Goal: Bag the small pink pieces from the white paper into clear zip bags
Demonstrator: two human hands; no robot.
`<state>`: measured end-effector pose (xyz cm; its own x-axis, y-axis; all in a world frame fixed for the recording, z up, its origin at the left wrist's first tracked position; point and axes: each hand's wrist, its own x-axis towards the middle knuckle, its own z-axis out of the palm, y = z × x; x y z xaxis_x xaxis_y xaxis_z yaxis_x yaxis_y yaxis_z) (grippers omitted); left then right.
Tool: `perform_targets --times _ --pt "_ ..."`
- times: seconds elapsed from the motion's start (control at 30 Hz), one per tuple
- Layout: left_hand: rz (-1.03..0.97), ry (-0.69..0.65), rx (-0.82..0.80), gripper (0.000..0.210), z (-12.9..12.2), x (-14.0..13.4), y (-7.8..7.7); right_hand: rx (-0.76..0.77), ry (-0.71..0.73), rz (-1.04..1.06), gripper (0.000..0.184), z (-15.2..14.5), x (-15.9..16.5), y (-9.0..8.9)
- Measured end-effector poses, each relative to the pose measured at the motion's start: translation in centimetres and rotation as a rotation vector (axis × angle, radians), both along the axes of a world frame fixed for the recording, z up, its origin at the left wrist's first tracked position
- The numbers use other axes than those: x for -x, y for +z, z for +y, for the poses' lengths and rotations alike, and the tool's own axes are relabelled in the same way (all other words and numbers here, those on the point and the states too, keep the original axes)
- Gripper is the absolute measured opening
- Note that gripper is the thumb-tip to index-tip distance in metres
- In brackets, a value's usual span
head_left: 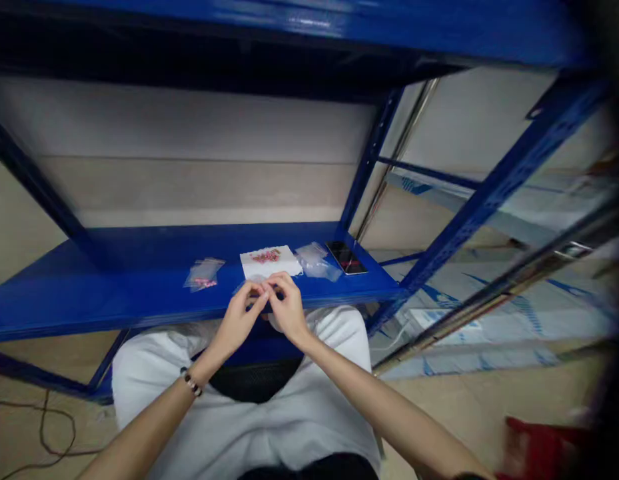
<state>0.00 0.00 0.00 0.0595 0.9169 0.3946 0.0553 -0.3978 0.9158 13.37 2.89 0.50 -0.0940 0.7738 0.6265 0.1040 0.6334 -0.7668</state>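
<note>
My left hand (242, 317) and my right hand (286, 308) meet at the front edge of the blue shelf, fingertips pinched together. Between and around them shows a bit of a small clear plastic bag (275, 324), mostly hidden by the fingers. Just beyond lies a white sheet (254, 267) with a small heap of red and pinkish pieces (266, 256) on it, too small to name. Left of my hands rest small zip bags (203, 275) with pink-red contents. On the right lie clear plastic bags (316, 261) that look flat.
A dark phone (346, 257) lies at the right of the blue shelf (139, 267). Blue posts (374, 157) stand at the sides, and an upper shelf (239, 40) hangs overhead. My knees are under the front edge. A cable (72, 433) runs over the floor at left.
</note>
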Motion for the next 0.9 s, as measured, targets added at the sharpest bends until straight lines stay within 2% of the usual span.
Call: perform_targets --times 0.1,0.2,0.37,0.47,0.53,0.63,0.77,0.83,0.9 --pt "-0.054 0.017 0.042 0.023 1.1 0.3 0.4 0.036 0.004 0.021 0.021 0.3 0.6 -0.2" --pt "-0.073 -0.003 0.097 0.026 1.4 0.9 -0.2 0.048 0.008 -0.009 0.021 -0.1 0.6 -0.9" --pt "-0.057 -0.029 0.122 0.028 0.1 1.8 -1.2 -0.003 0.048 -0.079 0.02 -1.7 0.5 -1.2" --pt "-0.016 -0.034 0.098 0.028 -1.0 1.8 -0.6 -0.017 0.063 -0.081 0.019 -2.4 0.8 -0.5" --pt "0.047 0.014 0.055 0.029 -1.6 1.7 0.0 0.007 0.065 -0.067 0.025 -2.7 1.0 0.0" --pt "0.262 0.166 -0.019 0.028 -2.3 1.6 0.8 0.049 0.0 -0.063 0.037 -2.9 1.1 0.5" --pt "0.685 0.377 -0.088 0.018 -3.1 1.6 1.6 0.083 -0.139 -0.085 0.045 -2.4 0.9 0.4" --pt "0.861 0.4 -0.1 0.018 -3.4 1.5 2.1 0.105 -0.124 -0.081 0.051 -2.0 0.8 0.3" --pt "0.992 0.381 -0.12 0.018 -3.6 1.3 2.6 0.137 -0.042 -0.093 0.053 -1.5 0.7 0.1"
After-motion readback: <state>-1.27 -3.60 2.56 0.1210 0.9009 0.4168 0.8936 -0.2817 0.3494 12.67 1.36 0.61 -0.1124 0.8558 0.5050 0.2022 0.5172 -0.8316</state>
